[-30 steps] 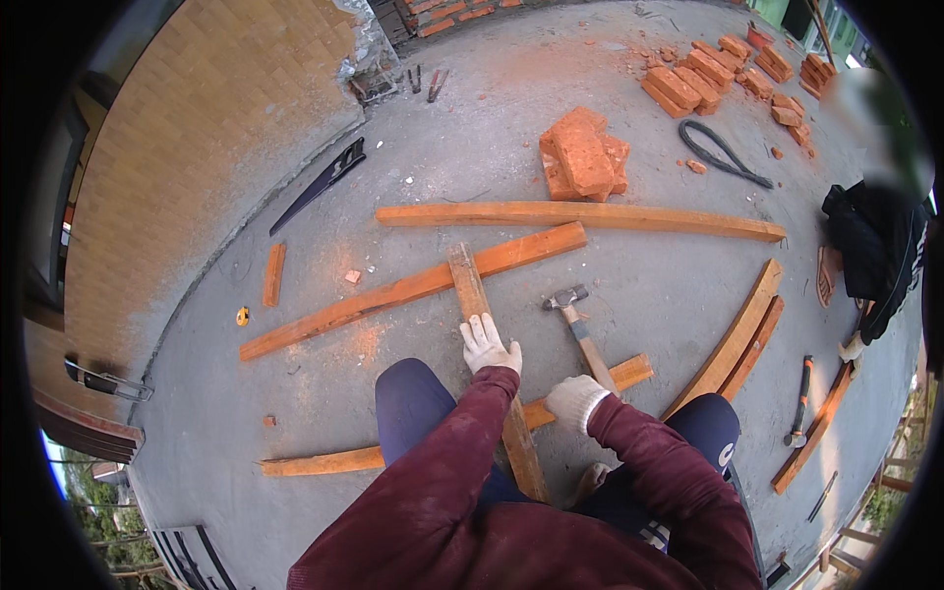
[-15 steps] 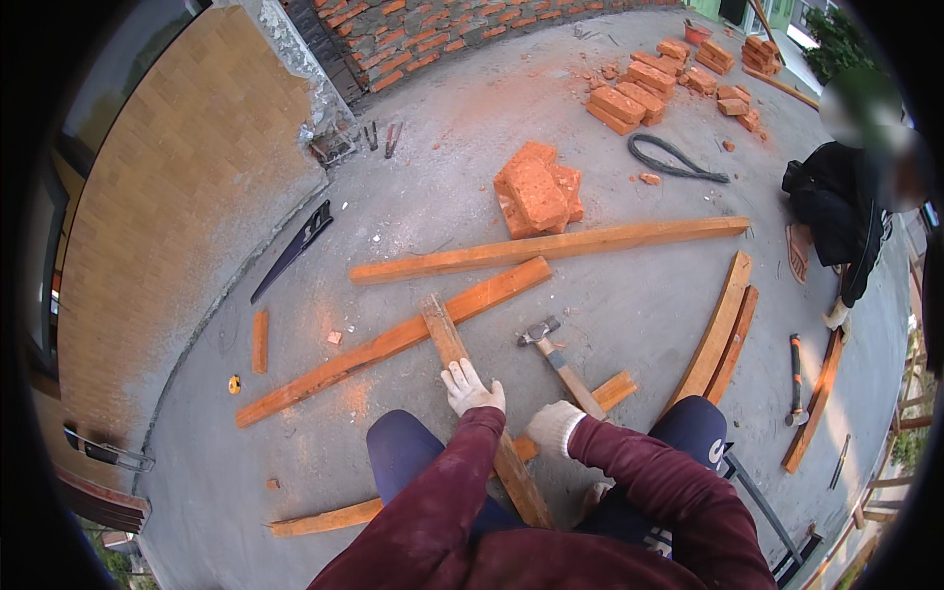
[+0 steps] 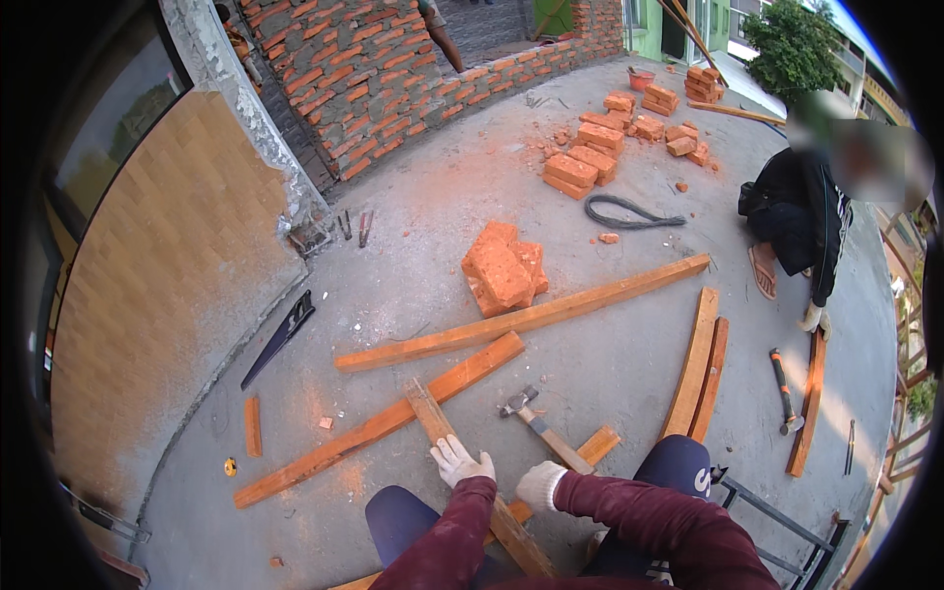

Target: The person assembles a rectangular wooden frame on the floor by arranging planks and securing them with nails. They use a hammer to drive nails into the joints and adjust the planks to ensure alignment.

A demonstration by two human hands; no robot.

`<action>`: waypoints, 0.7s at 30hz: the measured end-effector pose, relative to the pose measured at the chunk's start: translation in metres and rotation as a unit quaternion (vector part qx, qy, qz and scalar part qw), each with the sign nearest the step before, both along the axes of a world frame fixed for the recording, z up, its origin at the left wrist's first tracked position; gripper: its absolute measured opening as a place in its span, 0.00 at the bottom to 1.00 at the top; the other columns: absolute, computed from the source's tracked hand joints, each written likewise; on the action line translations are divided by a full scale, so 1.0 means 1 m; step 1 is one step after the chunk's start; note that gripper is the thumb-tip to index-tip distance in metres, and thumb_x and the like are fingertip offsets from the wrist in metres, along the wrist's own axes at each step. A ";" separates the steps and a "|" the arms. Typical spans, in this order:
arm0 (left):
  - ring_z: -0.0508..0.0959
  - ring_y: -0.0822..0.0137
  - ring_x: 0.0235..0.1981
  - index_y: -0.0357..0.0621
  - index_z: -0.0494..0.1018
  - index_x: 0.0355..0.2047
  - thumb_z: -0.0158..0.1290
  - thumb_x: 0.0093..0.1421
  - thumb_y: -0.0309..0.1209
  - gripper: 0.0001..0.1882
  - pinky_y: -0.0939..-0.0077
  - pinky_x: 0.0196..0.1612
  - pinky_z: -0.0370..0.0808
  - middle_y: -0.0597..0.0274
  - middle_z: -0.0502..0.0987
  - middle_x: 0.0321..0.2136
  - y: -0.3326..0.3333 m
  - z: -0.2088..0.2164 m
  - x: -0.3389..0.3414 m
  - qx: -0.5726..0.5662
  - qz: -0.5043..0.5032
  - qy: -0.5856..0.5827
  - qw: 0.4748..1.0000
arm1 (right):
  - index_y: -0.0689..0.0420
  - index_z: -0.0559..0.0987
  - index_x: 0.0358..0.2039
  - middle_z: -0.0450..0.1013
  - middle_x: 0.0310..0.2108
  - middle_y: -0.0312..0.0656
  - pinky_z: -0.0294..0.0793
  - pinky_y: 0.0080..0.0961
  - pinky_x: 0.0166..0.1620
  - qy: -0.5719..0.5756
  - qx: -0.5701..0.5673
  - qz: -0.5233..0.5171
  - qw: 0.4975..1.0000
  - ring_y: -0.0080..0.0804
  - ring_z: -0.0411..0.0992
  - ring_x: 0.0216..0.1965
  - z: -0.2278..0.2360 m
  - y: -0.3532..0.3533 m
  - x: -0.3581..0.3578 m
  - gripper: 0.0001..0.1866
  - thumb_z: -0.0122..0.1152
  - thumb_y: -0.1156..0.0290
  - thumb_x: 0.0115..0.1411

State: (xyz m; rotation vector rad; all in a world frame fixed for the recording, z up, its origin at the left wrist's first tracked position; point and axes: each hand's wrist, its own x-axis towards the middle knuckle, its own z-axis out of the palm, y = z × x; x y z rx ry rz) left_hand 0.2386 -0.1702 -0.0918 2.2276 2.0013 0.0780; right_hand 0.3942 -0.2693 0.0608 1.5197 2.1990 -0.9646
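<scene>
My left hand (image 3: 460, 462), in a white work glove, lies flat with its fingers stretched along a short wooden beam (image 3: 429, 411). That beam rests across a longer beam (image 3: 344, 444) at its far end and another piece of timber (image 3: 600, 444) nearer me. My right hand (image 3: 541, 486), also gloved, is curled into a fist just right of the short beam; whatever it may hold is hidden. A hammer (image 3: 558, 444) with a wooden handle lies close beyond the fist, its handle end over the nearer timber.
A long beam (image 3: 531, 320) lies ahead by stacked bricks (image 3: 501, 270). To the left are a handsaw (image 3: 280, 337), a wood offcut (image 3: 253, 426) and a yellow tape measure (image 3: 230, 466). At right, a crouching person (image 3: 801, 226) touches a timber (image 3: 808, 413) beside another hammer (image 3: 784, 388).
The view has tilted up, so the scene sits lower and more of the brick wall shows. My left hand stays flat on the beam and my right hand remains closed.
</scene>
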 end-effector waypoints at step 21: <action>0.48 0.44 0.76 0.39 0.49 0.75 0.63 0.57 0.46 0.53 0.56 0.76 0.53 0.47 0.51 0.75 -0.002 0.016 0.009 -0.034 0.016 0.014 0.999 | 0.54 0.89 0.39 0.84 0.39 0.51 0.82 0.46 0.43 0.063 0.029 -0.011 0.998 0.52 0.83 0.44 -0.016 -0.002 -0.004 0.13 0.65 0.67 0.54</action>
